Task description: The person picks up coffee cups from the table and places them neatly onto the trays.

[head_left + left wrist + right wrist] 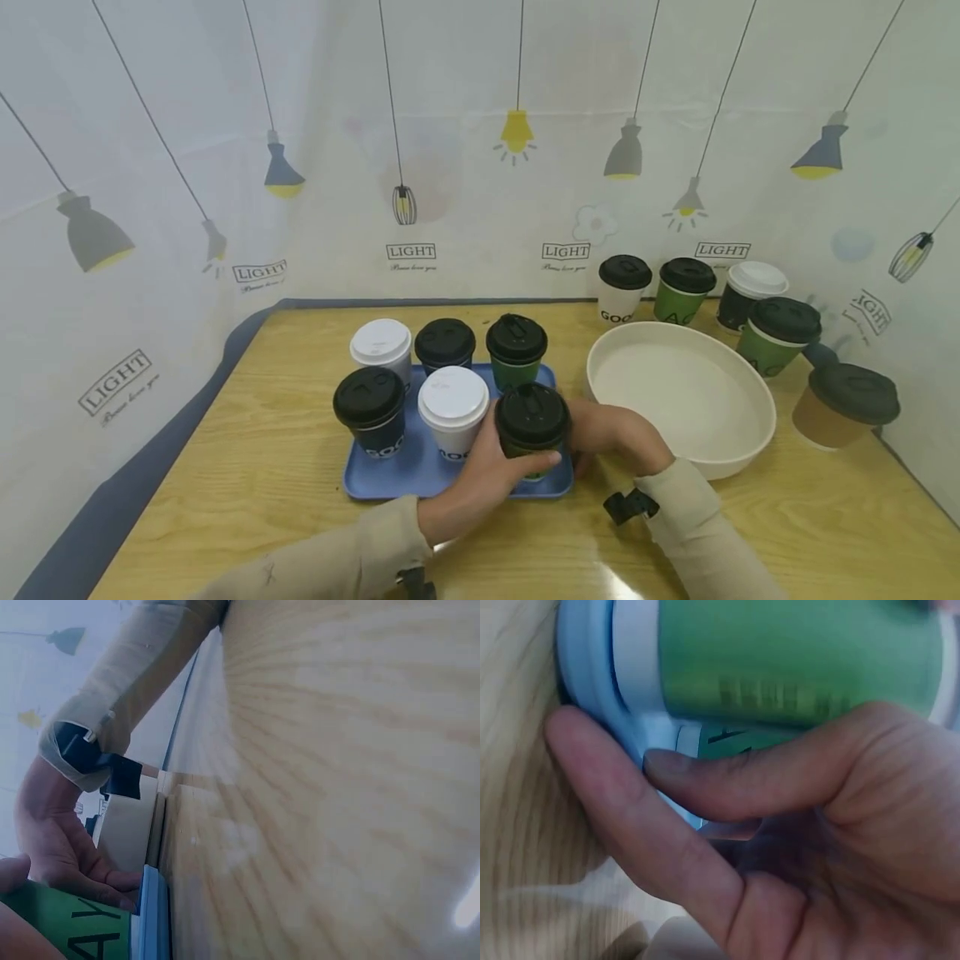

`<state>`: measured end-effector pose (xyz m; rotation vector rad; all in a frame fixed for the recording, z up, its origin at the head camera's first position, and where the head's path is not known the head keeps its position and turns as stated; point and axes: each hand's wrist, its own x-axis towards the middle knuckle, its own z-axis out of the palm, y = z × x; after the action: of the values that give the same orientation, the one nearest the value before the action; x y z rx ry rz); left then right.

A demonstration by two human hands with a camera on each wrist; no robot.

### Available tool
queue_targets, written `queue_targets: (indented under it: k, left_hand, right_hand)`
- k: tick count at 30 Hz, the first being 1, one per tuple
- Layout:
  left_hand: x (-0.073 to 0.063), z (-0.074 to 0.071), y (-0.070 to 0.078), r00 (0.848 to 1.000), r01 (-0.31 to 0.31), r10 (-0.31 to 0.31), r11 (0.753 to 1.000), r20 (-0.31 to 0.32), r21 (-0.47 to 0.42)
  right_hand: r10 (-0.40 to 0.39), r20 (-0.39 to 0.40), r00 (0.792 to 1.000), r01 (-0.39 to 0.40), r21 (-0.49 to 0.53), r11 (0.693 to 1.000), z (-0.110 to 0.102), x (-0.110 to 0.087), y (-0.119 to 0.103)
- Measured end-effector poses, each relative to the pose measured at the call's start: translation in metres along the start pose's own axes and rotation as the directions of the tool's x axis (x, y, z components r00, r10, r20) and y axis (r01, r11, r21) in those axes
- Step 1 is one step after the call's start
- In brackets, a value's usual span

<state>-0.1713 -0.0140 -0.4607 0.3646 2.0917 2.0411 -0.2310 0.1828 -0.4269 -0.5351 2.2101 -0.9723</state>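
My left hand (483, 475) grips a green paper cup (71, 919) with a black lid (532, 412), thumb across its front. The cup stands upright at the front right corner of a blue tray (420, 479). Just right of that cup, my right hand (618, 433) is at the tray's edge; in the right wrist view its thumb and index finger (630, 799) pinch around the rim. Also on the tray are a white-lidded cup (453, 404), a black cup (371, 408), another white-lidded cup (381, 343), a black-lidded cup (446, 342) and a second green cup (516, 346).
A round cream tray (682, 392) sits right of the blue tray. Behind and beside it stand a white cup (622, 287), green cups (682, 287) (780, 333), a white-lidded black cup (750, 292) and a brown cup (843, 404). A printed cloth (465, 233) borders the wooden table (247, 400).
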Motion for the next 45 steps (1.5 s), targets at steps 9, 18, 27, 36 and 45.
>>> queue_targets:
  k: [9,18,27,36,45]
  left_hand:
    - [0.012,0.006,-0.004,0.995,0.03,-0.023,0.997,-0.099,0.068]
    - [-0.013,0.003,0.004,0.98,0.194,-0.186,0.972,-0.07,0.135]
    - [-0.063,-0.019,0.031,0.986,0.165,-0.167,0.983,0.022,0.08]
    - [-0.05,-0.1,0.096,0.67,-0.632,0.602,0.77,-0.433,0.092]
    - [-0.007,-0.212,0.065,0.649,-0.114,0.226,0.973,-0.726,0.201]
  right_hand:
    - [0.062,-0.02,0.998,-0.059,0.106,0.993,-0.001,0.001,0.002]
    - [0.104,-0.031,0.994,-0.102,0.079,0.992,-0.002,0.004,0.002]
    - [0.108,-0.022,0.994,-0.105,0.09,0.99,-0.003,0.002,0.0]
    - [0.109,-0.015,0.994,-0.108,0.08,0.991,-0.001,0.003,0.002]
    - [0.115,-0.001,0.993,-0.115,0.098,0.989,0.0,0.003,0.0]
